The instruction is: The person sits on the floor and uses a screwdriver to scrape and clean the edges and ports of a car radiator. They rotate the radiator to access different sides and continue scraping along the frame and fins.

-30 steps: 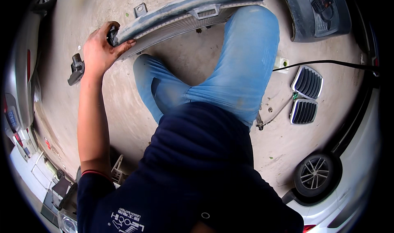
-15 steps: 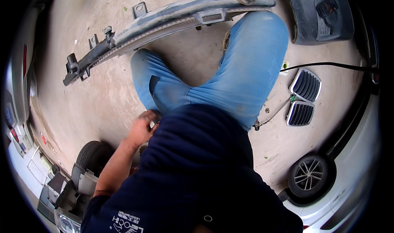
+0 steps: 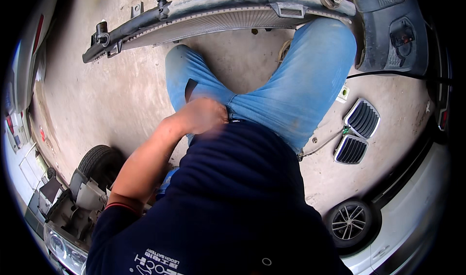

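Observation:
My left hand (image 3: pixel 206 116) is at my lap, over the top of the jeans (image 3: pixel 272 105) and the hem of my dark blue shirt (image 3: pixel 233 163). Motion smears its fingers, so neither their pose nor anything in them can be made out. My right hand is out of sight. Beyond my spread knees a long car radiator (image 3: pixel 218 20) with a dark tank along its top and fine fins lies across the concrete floor. My right knee is close to its right end.
A dark bumper piece (image 3: pixel 395 37) lies at the far right, a black cable (image 3: pixel 388 74) near it. Two chrome-framed grilles (image 3: pixel 361 119) rest on the floor to my right. A silver car with an alloy wheel (image 3: pixel 348 222) stands lower right; a tire (image 3: pixel 101 163) and car parts are lower left.
My left hand has moved from beside my left hip, up and right onto my lap. The view has shifted, so the radiator and bumper appear further right.

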The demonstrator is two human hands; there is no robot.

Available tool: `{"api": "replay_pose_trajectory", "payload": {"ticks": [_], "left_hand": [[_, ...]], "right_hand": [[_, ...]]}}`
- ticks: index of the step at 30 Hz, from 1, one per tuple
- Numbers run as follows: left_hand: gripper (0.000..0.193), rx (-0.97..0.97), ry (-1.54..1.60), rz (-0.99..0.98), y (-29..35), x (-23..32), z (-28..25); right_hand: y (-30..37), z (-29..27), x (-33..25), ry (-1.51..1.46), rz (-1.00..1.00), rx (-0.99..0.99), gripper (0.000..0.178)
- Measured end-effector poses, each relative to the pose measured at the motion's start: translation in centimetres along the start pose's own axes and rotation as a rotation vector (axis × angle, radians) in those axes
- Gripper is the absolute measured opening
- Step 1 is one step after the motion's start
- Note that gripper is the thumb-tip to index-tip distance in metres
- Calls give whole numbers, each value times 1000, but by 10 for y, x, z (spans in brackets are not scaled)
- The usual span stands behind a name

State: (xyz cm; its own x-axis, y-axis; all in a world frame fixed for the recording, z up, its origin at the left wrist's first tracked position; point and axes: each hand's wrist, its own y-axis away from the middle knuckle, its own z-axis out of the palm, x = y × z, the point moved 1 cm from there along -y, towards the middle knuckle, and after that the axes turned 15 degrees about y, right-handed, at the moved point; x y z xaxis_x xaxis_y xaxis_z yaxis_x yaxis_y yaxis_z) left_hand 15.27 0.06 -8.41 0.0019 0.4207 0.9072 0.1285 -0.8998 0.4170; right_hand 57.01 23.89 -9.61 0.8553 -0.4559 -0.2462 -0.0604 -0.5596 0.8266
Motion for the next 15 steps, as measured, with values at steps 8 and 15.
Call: {"api": "replay_pose_trajectory", "payload": {"ticks": [8, 15], "left_hand": [[23, -244, -14, -215, -13, 24, -7], [14, -213, -301, -166, -8, 17, -3]], "right_hand": [[6, -1, 9, -10, -11, 19, 17], [11, -4, 21, -11, -4, 29, 18]]}}
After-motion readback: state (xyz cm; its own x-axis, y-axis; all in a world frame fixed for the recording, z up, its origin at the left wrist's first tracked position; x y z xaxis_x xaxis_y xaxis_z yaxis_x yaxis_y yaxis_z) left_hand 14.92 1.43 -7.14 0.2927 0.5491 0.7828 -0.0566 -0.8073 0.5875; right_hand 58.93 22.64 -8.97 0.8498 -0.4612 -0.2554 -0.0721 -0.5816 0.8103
